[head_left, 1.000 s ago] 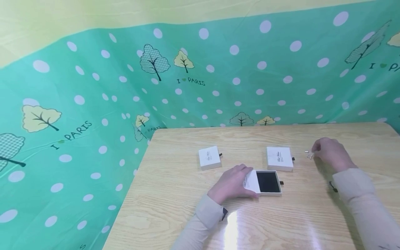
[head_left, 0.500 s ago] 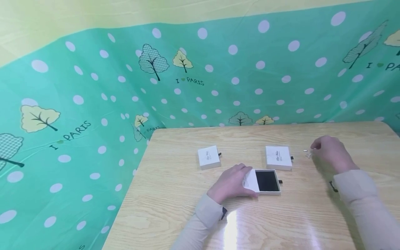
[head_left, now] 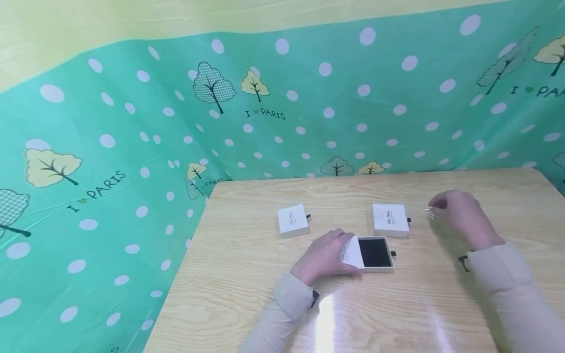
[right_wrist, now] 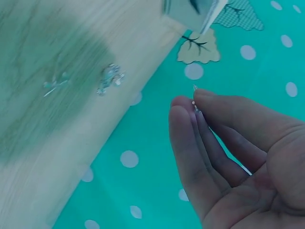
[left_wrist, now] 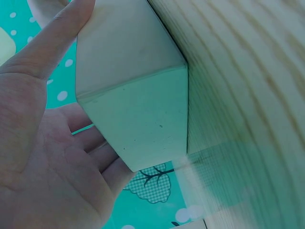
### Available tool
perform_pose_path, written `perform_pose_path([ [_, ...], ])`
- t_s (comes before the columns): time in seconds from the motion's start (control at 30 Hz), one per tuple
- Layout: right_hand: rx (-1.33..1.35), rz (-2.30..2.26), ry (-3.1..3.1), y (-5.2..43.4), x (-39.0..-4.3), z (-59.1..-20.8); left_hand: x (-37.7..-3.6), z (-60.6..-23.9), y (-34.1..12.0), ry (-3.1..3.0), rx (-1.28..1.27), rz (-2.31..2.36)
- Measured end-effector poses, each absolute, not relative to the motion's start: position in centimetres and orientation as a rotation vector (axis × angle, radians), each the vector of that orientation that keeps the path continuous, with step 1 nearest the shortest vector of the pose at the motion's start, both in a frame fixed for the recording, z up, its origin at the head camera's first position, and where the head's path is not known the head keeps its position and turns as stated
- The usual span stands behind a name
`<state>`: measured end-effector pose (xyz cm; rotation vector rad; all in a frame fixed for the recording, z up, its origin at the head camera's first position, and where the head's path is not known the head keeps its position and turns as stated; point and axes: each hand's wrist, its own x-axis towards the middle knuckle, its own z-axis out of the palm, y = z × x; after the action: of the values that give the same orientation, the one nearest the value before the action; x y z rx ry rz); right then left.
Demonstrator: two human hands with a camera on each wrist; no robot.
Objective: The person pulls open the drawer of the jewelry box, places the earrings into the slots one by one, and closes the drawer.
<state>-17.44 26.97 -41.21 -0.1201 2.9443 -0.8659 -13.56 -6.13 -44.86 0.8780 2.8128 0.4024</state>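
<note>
My left hand [head_left: 325,257] grips the white sleeve [head_left: 351,254] of a slide-out box, thumb on the near side and fingers over the far side. The box's white drawer [head_left: 383,269] sticks out to the right, showing a black lining and a dark pull tab. In the left wrist view the sleeve's closed end [left_wrist: 143,119] sits against the palm side. Over the table's right part, my right hand [head_left: 459,215] pinches a tiny silvery piece of jewelry [right_wrist: 194,106] between thumb and fingertips. Below lie a sparkling jewelry piece [right_wrist: 110,78] and a thinner silvery one [right_wrist: 57,83].
Two closed white boxes with dark tabs stand behind: a left box [head_left: 293,220] and a right box [head_left: 390,219], the latter just behind the opened one. The wooden table [head_left: 229,274] meets a green dotted cloth [head_left: 309,113] at its back and left.
My right hand has shifted slightly left, closer over the small silvery pieces. The left hand keeps its grip on the sleeve. The whole head view has drifted a little.
</note>
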Motion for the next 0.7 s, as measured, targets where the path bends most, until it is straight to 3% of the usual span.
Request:
perform_pose_path([
  [0.7,-0.230,-0.924,2.984,22.9,-14.8,-40.2,-13.6,-44.9,-6.2,2.817,0.887,0.398],
])
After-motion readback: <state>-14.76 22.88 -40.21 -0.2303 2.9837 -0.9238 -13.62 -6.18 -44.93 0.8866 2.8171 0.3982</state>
